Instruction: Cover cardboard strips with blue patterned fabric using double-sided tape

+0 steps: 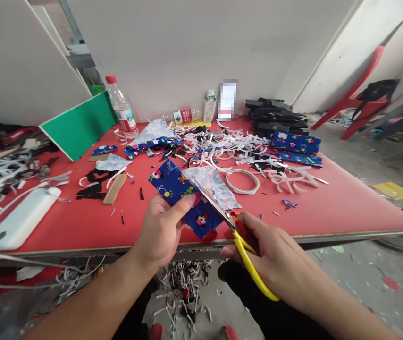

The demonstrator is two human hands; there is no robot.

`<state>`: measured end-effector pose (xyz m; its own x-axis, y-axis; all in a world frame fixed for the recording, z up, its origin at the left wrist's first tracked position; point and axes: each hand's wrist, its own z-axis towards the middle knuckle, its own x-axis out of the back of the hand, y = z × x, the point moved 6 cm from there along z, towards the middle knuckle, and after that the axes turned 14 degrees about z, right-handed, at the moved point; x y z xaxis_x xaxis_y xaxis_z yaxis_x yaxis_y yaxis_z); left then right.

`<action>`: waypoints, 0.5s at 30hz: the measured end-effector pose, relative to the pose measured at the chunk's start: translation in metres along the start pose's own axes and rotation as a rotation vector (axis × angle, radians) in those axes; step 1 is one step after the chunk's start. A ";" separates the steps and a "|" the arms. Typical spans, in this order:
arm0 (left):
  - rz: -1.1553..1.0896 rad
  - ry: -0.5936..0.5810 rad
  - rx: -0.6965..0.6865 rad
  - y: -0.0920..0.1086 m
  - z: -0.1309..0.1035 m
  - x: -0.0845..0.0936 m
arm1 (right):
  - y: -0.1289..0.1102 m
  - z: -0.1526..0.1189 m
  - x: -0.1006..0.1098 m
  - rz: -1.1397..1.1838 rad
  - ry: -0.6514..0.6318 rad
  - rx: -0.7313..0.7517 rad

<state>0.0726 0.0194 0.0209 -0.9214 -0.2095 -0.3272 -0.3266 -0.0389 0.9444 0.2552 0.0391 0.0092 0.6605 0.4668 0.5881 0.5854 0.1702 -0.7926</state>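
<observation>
My left hand grips a blue printed fabric piece with colourful cartoon figures, thumb on top, above the table's front edge. My right hand is closed around the yellow handles of a pair of scissors. The metal blades point up and left and lie along the right edge of the blue fabric; whether they are fully closed is hard to tell. Just behind lies a pale, wrong-side-up fabric piece, beside a roll of white tape.
On the red table are heaped white strips, folded blue fabric, a black stack, a tall bottle, a lying bottle, a phone, a green board and a white power bank. Scraps litter the floor.
</observation>
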 end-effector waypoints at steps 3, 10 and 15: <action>0.041 -0.045 -0.033 -0.002 -0.001 -0.002 | -0.001 0.000 0.002 -0.049 0.041 0.010; 0.111 -0.076 -0.025 -0.015 -0.004 -0.002 | 0.003 0.000 0.003 -0.157 0.105 0.088; 0.106 -0.085 0.005 -0.017 -0.004 -0.004 | 0.009 -0.001 0.007 -0.194 0.162 0.115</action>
<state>0.0826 0.0166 0.0062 -0.9653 -0.1285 -0.2275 -0.2273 -0.0162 0.9737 0.2657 0.0428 0.0067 0.6133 0.2725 0.7413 0.6572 0.3444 -0.6704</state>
